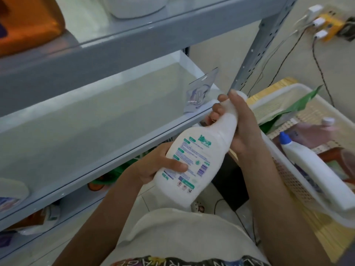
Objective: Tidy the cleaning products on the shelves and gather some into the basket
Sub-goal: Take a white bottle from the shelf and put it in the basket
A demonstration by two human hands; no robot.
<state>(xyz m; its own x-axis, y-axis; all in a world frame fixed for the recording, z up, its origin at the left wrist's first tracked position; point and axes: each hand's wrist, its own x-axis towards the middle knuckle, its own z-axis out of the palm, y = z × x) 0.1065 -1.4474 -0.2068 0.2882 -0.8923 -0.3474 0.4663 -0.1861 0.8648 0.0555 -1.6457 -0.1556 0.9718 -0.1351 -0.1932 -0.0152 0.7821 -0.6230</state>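
The basket (pixel 276 89) holds a blue-capped bottle (pixel 315 169) and a pink bottle (pixel 315 131). The left hand (pixel 155 166) and right hand (pixel 240 120) both clamp a white bottle (pixel 199 158).

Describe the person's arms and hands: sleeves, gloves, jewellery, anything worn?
Both forearms are bare, with no sleeves in view. The left hand and right hand wear no gloves. No watch or bracelet shows on either wrist. Rings are too blurred to tell. The torso wears a white shirt with a multicoloured print at the bottom edge.
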